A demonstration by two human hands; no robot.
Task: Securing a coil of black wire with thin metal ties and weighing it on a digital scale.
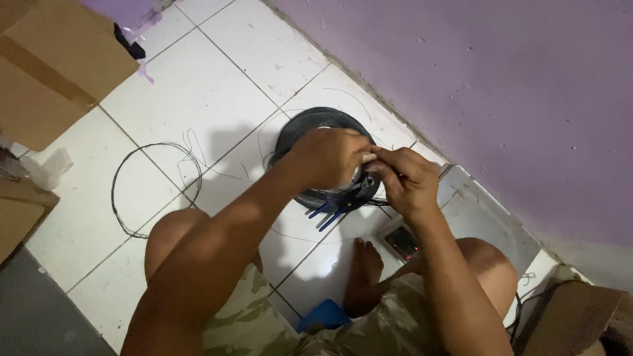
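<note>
- The left hand (328,158) is seen at the centre of the frame, curled closed with its knuckles up; something thin appears to be pinched at its fingertips, though what is gripped cannot be told.
- The right hand (403,179) is held just right of centre, its fingertips brought against those of the left hand, closed in a pinch — the thing between them is too small to be made out.
- A black wire spool (310,125) is set on the white tiled floor (191,86) directly beneath both hands, at the upper middle of the frame; much of it is covered by the hands.
- Blue-handled pliers (333,211) are seen just below the hands, at the lower edge of the spool, their handles pointing toward the lower left.
- A loose loop of thin wire (117,173) is laid on the tiles at the left of the frame, well apart from the spool.
- A small device with a lit display (402,242) is placed on the floor right of centre, beside a bare foot (364,270).
- A blue object (323,315) is partly seen at the bottom centre, between the legs.
- Cardboard boxes (53,59) are found at the upper left — a purple wall (501,86) fills the upper right.
</note>
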